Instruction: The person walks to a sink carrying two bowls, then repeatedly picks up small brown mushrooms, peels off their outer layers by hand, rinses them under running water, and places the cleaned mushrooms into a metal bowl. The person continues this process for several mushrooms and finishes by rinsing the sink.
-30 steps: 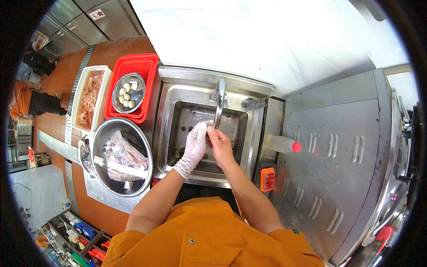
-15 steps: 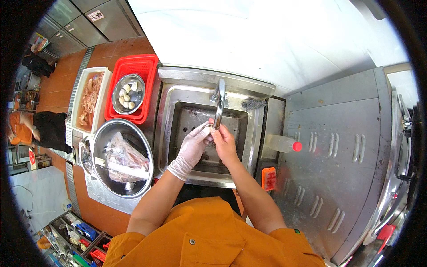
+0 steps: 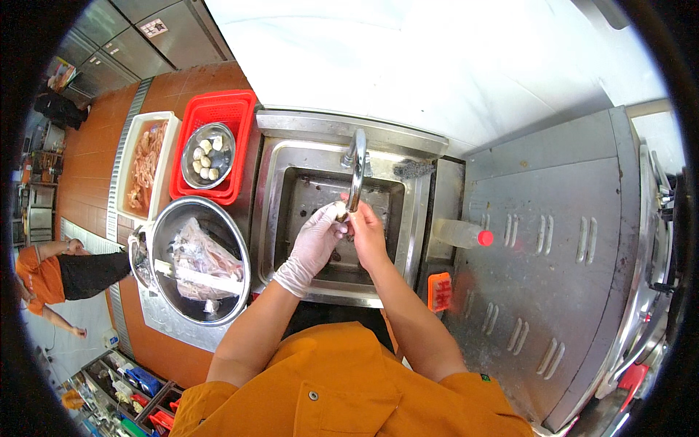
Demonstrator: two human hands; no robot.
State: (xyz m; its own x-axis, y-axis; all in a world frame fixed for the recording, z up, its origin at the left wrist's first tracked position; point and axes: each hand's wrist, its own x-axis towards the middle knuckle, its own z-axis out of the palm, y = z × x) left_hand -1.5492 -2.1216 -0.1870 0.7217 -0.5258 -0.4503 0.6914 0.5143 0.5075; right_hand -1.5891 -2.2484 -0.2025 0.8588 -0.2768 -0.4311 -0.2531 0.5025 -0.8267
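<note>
Over the steel sink [image 3: 263,197], my two hands meet just under the curved tap [image 3: 357,175]. My left hand [image 3: 312,244], in a thin white glove, pinches a small pale roundish piece of food [image 3: 341,210] with a dark side. My bare right hand [image 3: 368,239] has its fingers closed on the same piece from the right. The piece is partly covered by the fingers, and its exact kind is unclear. Several similar pale and brownish pieces [image 3: 204,161] lie in a small metal bowl [image 3: 187,169] to the left, which sits in a red plastic basket [image 3: 238,178].
Left of the sink, a large metal bowl [image 3: 246,280] holds a big pale piece in plastic. A white tub [image 3: 171,138] of raw meat strips stands beyond. A red-capped bottle [image 3: 459,233] and an orange box [image 3: 440,292] lie right. Another person [image 3: 54,273] stands far left.
The piece in my fingers has turned so that more of its pale side shows. My hands stay under the tap. The person at far left has shifted, an arm now stretched out.
</note>
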